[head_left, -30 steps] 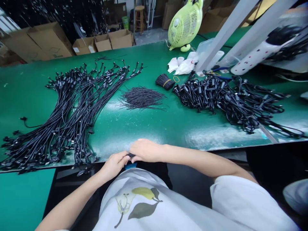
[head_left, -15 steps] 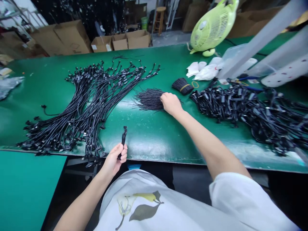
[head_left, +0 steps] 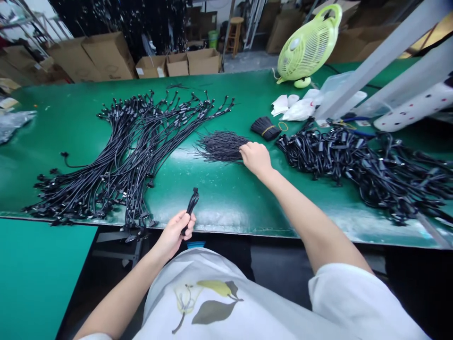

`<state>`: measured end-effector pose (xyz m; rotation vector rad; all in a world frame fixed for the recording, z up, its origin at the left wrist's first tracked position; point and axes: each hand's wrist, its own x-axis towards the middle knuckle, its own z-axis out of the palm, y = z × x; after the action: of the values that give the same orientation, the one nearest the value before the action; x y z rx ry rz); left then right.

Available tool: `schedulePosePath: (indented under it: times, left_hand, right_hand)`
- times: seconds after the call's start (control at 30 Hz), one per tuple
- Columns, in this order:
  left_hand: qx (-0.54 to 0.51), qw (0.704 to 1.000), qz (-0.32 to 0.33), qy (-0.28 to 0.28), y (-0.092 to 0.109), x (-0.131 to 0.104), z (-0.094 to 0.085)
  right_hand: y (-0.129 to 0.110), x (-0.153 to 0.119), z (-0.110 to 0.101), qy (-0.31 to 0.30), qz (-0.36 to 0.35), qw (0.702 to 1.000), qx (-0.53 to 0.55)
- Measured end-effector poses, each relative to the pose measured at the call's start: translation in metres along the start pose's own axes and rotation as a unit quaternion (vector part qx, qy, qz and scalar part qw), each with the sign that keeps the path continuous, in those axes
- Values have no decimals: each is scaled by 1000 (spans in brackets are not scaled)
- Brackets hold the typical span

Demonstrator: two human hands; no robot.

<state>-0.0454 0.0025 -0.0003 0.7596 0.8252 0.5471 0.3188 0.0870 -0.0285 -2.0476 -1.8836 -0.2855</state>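
Note:
My left hand is closed around a folded black cable, whose connector end points up and away from me, above the table's front edge. My right hand reaches to the right end of a loose pile of thin black twist ties. Its fingertips are pinched together at the pile; whether a single tie is between them is too small to make out. Behind that hand lies a bundle of black ties held by a yellow band, with a loose rubber band beside it.
Straight black cables are spread over the table's left side. Coiled cables lie heaped at the right. Farther back are crumpled white bags, a green fan and slanting grey posts. Cardboard boxes stand beyond the green table.
My left hand has shifted slightly to the right with the folded cable, which leans more to the right. My right hand has drawn back slightly towards the pile's right end.

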Motion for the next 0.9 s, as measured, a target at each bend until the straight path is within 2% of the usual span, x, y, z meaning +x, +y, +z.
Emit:
schedulePosePath:
  times: [0.1,0.2,0.3,0.37,0.43,0.5,0.57,0.63,0.67,0.73,0.77,0.8,0.83,0.9]
  left_hand:
    - [22,1000,6,-18,-3,3,7]
    - [36,998,19,-43,-4,7,18]
    - [41,996,37,-69,-5,13,26]
    - [52,995,57,-65,-6,16,27]
    - [74,992,90,-37,-7,18,24]
    - [114,986,125,-4,-6,18,19]
    - [189,970,151,19,-6,16,13]
    - [307,934,180,38,-7,13,8]
    - [371,906,200,47,-8,11,6]
    - [472,848,234,58,-12,7,3]
    - [501,830,238,56,-14,5,1]
    - [516,824,229,51,-17,3,0]
    - [516,830,206,42,-20,1,-2]
    - [465,875,135,16,-26,-3,-5]
  right_hand:
    - [-18,-19,-15,22,30,999,20]
    - [-66,-50,-29,20,35,980,197]
    - [-127,-88,-35,-66,11,902,426]
    - [-157,-110,-36,-113,15,855,506]
    - [-173,-125,-37,-131,28,833,537]
    - [-177,-133,-38,-122,22,845,520]
    - [-176,-136,-41,-74,-19,891,447]
    - [-176,-137,-44,20,-110,943,313]
    - [-177,-136,-46,70,-175,953,238]
    - [-179,-134,-52,138,-313,933,114]
    - [-180,-132,-54,146,-374,913,74]
    - [-181,-130,-57,137,-422,895,49]
    - [-182,-129,-60,118,-456,881,33]
    - [-184,-126,-66,78,-497,864,15]
